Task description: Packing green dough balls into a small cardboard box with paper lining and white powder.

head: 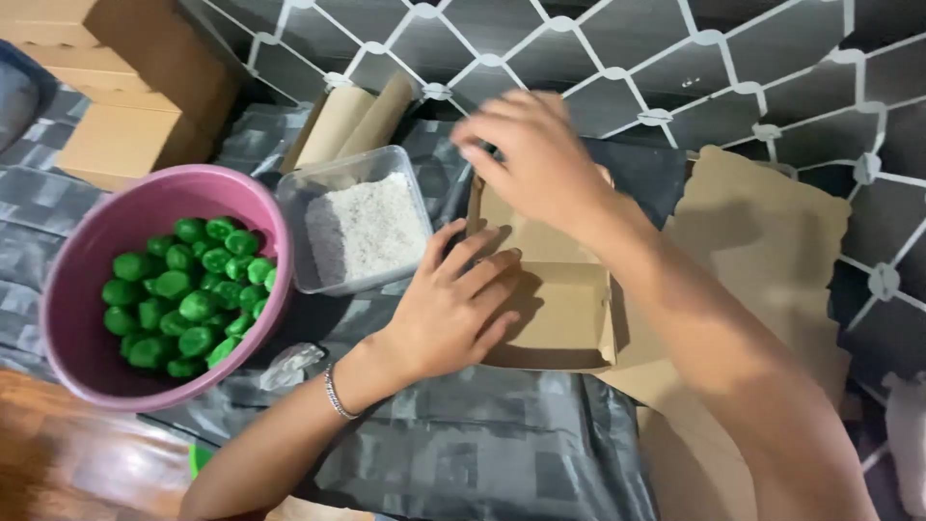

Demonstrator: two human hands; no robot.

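1. Fingers of the left hand (453, 309) lie spread and flat, pressing the near-left part of a brown cardboard box (555, 299) on the grey patterned cloth (482, 453).
2. The right hand (535, 154) curls its fingers over the box's far edge; the blur hides whether they pinch a flap.
3. The box sits open at mid-cloth, its inside bare.
4. Just left of it, a clear plastic tub (359, 224) holds white grains.
5. Nearer the cloth's left edge, touching the tub, a pink bowl (145, 222) is heaped with green round pieces (188, 299).
6. More cardboard boxes (125, 87) are stacked at the far-left corner.
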